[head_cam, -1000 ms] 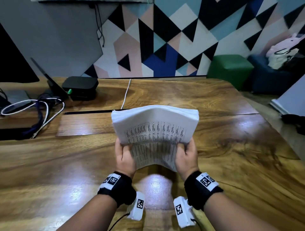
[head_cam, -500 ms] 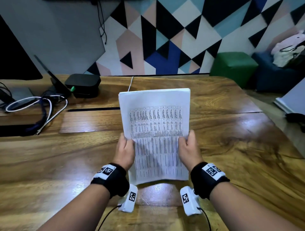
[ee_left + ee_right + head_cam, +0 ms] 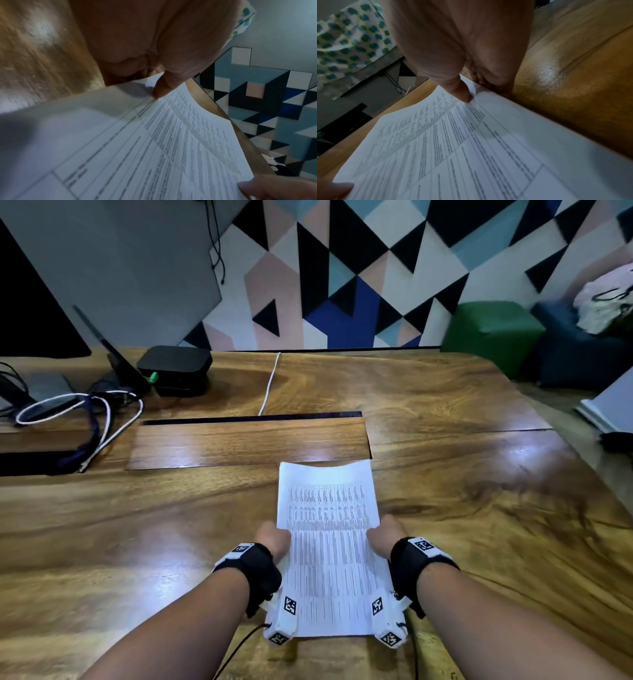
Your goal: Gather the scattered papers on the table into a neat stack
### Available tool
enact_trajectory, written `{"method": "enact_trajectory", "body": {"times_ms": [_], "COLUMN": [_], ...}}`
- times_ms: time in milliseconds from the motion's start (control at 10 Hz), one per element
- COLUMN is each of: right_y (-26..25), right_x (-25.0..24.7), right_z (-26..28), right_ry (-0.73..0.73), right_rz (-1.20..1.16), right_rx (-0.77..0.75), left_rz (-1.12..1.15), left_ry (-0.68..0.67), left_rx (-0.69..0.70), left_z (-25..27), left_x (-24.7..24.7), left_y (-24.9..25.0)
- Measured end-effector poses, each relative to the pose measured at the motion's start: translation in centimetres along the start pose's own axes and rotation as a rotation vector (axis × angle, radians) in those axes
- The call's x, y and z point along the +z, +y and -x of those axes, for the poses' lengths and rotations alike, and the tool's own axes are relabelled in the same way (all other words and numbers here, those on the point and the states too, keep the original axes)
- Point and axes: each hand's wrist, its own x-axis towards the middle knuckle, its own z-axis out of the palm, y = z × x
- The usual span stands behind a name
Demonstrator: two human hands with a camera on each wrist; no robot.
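Far left of the table [image 3: 171,525]: cables [image 3: 78,419] and a black box [image 3: 174,369], well clear of the work. No loose sheets visible anywhere on the wood, so gathering looks done; what's left is setting the stack down square.

Left hand [image 3: 274,537] grips the stack [image 3: 329,542] at its left long edge, about mid-length. In the left wrist view the thumb [image 3: 164,86] presses on the printed top sheet; the other fingers curl under, out of sight.

Stack sits centre, low over the table, held roughly flat. Far end bows up slightly. Can't tell whether the near edge is touching the wood yet. Edges look aligned in the head view, though motion blur hides any fine offsets.

Right hand [image 3: 383,534] mirrors it on the right long edge: thumb [image 3: 462,93] on top, fingers clamped underneath.

To finish well, I'd say:
- lower both sides level so the sheets don't fan
- land the near edge first, then roll the far end down to flatten the bow
- keep the thumbs pressing until the full weight is on the table
- slide the under-fingers out sideways, both together, so the bottom sheets don't drag
- if edges shift, square them with flat palms on the long sides

Main risk: one side released early and the pile skews.
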Motion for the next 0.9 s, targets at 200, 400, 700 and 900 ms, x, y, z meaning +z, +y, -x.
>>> {"method": "enact_trajectory", "body": {"times_ms": [200, 400, 700, 900], "right_y": [2.3, 4.7, 6.0, 6.3], "right_x": [0.0, 1.9, 1.4, 1.0], "right_z": [0.3, 3.2, 4.4, 3.7], "right_ry": [-0.018, -0.058, -0.082, -0.056], "right_rz": [0.1, 0.109, 0.129, 0.124], "right_rx": [-0.062, 0.03, 0.039, 0.061], "left_rz": [-0.083, -0.235, -0.567, -0.357], "left_ry": [0.092, -0.057, -0.055, -0.005], "left_rx": [0.005, -0.001, -0.006, -0.072], "left_z": [0.6, 3.6, 6.3, 6.3], "left_x": [-2.0, -1.2, -1.5, -1.5], "left_y": [-1.4, -3.9, -3.8, -4.0]}}
